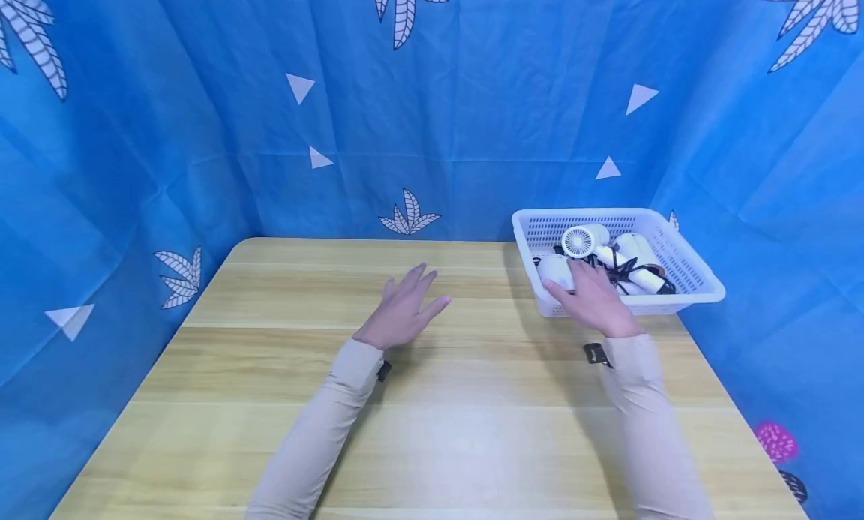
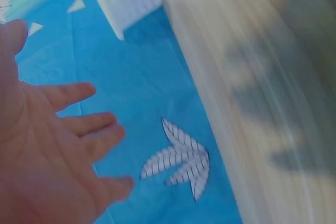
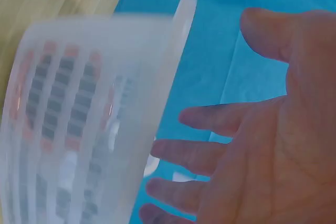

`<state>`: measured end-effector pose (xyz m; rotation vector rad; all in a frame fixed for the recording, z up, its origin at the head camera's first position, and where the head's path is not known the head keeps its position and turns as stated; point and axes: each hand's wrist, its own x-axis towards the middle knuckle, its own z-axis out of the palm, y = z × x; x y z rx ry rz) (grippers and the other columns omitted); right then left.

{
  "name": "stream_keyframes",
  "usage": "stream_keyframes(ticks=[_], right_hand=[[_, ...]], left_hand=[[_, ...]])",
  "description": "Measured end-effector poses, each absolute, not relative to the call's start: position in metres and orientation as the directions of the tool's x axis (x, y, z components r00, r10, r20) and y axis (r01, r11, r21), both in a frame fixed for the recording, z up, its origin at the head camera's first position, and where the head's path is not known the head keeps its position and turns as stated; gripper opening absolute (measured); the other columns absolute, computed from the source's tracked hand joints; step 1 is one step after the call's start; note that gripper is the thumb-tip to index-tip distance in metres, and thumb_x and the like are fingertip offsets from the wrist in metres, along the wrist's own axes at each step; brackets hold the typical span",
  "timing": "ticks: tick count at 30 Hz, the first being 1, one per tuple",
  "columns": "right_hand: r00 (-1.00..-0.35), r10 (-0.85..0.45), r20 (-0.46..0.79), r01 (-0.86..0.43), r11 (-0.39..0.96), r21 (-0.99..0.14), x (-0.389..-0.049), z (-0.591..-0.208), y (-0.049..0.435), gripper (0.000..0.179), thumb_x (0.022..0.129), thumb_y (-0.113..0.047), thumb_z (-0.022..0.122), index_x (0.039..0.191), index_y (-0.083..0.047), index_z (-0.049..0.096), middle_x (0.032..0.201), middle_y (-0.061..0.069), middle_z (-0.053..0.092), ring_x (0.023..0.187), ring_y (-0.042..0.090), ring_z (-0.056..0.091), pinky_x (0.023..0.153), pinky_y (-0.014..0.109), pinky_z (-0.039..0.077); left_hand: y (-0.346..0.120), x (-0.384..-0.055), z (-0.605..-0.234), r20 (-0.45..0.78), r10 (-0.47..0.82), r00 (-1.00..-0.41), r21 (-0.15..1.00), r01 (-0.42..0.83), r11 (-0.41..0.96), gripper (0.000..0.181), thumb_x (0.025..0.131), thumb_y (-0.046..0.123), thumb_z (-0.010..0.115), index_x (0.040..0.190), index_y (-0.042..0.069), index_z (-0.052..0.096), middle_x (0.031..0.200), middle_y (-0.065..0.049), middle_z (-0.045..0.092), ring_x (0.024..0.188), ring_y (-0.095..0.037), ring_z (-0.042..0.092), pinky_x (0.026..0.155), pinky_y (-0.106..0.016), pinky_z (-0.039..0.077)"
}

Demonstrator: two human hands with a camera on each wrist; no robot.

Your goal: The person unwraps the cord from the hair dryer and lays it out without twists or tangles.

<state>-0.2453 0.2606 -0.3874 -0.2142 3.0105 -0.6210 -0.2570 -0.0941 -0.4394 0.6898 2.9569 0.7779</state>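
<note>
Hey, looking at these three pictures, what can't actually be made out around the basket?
- Head view: how much the white basket holds; the upper contents hide any below.
- Head view: the full shape of the rounded white item, partly covered by the right hand.
- Head view: where the black cords lead; tangled and small.
- Right wrist: what the dark, orange-edged shape is; blurred behind the basket's slotted side.
- Left wrist: most of the basket, cut off by the top edge.
</note>
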Motion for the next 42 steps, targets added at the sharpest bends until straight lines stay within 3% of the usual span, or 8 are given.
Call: stream_keyframes(ticks=[4,8,15,22,27,31,35,42], right_hand=[[-0.99,-0.138,-0.036,-0.11,0.899,-0.425,-0.25,-0.383,0.288,0.086,0.107,-0.055,0.038,0.157,0.012,0.021,0.16,0.041,0.028,0.148,0.06,0.024,0.122,0.07,0.022],[-0.991,-0.095,-0.095,-0.045,0.899,-0.436,-0.253,-0.379,0.316,0.093,0.106,-0.062,0.033,0.158,0.013,0.013,0.159,0.043,0.025,0.146,0.061,0.026,0.118,0.072,0.028],[-0.992,-0.027,-0.122,0.027,0.908,-0.418,-0.257,-0.372,0.36,0.093,0.107,-0.059,0.034,0.156,0.017,0.01,0.155,0.048,0.025,0.141,0.065,0.031,0.115,0.074,0.031],[-0.988,0.032,-0.154,0.093,0.908,-0.409,-0.263,-0.372,0.39,0.089,0.108,-0.049,0.036,0.152,0.023,0.009,0.153,0.051,0.02,0.14,0.067,0.026,0.116,0.074,0.029],[-0.99,0.031,-0.14,0.083,0.921,-0.381,-0.268,-0.378,0.403,0.084,0.107,-0.044,0.039,0.146,0.028,0.022,0.145,0.053,0.032,0.13,0.066,0.042,0.107,0.072,0.041],[-0.989,0.036,-0.145,0.087,0.929,-0.361,-0.269,-0.381,0.416,0.076,0.107,-0.041,0.044,0.137,0.028,0.037,0.126,0.049,0.051,0.102,0.053,0.059,0.084,0.06,0.053],[-0.987,0.038,-0.157,0.09,0.938,-0.335,-0.27,-0.384,0.421,0.068,0.106,-0.04,0.048,0.128,0.025,0.048,0.109,0.039,0.06,0.086,0.039,0.059,0.07,0.044,0.051],[-0.986,0.04,-0.164,0.091,0.944,-0.317,-0.274,-0.393,0.416,0.064,0.102,-0.039,0.057,0.125,0.021,0.056,0.097,0.028,0.063,0.079,0.033,0.058,0.064,0.035,0.045]], left_hand=[[-0.074,-0.267,-0.426,0.075,0.458,-0.886,0.556,0.418,0.718,0.083,0.102,0.074,0.025,0.163,0.017,0.028,0.175,-0.006,0.019,0.162,-0.024,0.019,0.132,-0.054,0.015],[-0.052,-0.281,-0.413,0.073,0.488,-0.87,0.664,0.408,0.626,0.082,0.103,0.073,0.026,0.162,0.017,0.032,0.171,-0.005,0.03,0.159,-0.024,0.027,0.131,-0.045,0.025],[-0.015,-0.302,-0.403,0.083,0.511,-0.855,0.79,0.369,0.489,0.07,0.107,0.063,0.034,0.158,0.015,0.039,0.164,-0.007,0.043,0.151,-0.027,0.043,0.125,-0.046,0.036],[0.025,-0.325,-0.4,0.09,0.458,-0.884,0.889,0.278,0.363,0.062,0.108,0.054,0.042,0.15,0.009,0.05,0.154,-0.012,0.054,0.144,-0.03,0.052,0.118,-0.047,0.045],[0.052,-0.336,-0.398,0.068,0.416,-0.907,0.931,0.207,0.299,0.054,0.108,0.044,0.049,0.146,0.006,0.053,0.148,-0.014,0.059,0.137,-0.03,0.057,0.116,-0.046,0.047],[0.079,-0.345,-0.396,0.04,0.414,-0.909,0.938,0.176,0.297,0.054,0.106,0.041,0.054,0.146,0.006,0.054,0.147,-0.014,0.06,0.135,-0.029,0.059,0.115,-0.042,0.048],[0.1,-0.351,-0.395,0.005,0.413,-0.911,0.943,0.142,0.301,0.051,0.105,0.04,0.057,0.144,0.007,0.056,0.143,-0.012,0.063,0.132,-0.026,0.061,0.114,-0.039,0.049],[0.128,-0.359,-0.395,-0.104,0.346,-0.932,0.952,0.008,0.305,0.042,0.103,0.034,0.061,0.137,0.01,0.061,0.137,-0.01,0.066,0.128,-0.026,0.062,0.112,-0.041,0.05]])
